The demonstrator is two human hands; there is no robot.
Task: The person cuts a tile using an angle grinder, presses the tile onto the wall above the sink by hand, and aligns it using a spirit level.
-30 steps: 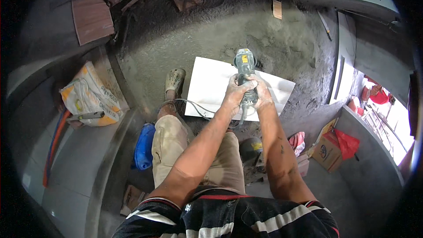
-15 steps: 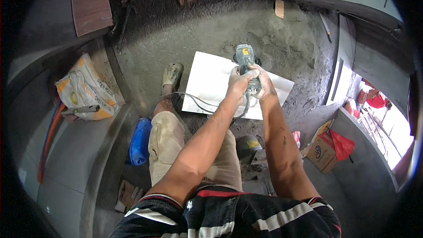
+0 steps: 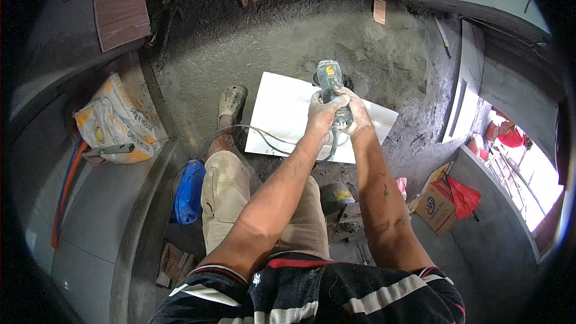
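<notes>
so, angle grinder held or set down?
Held: left hand and right hand both grip the angle grinder by its body. Whether it's running, cannot tell.

A black shirt (image 3: 300,291) with white stripes (image 3: 384,296) and red trim (image 3: 303,263), beige shorts (image 3: 227,192), olive clog (image 3: 233,103).

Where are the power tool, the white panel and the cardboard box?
Power tool (image 3: 329,78): head view, on the housing beyond the hands.
White panel (image 3: 282,108): head view, on its bare face, left of the tool.
Cardboard box (image 3: 437,209): head view, on its printed side.
</notes>
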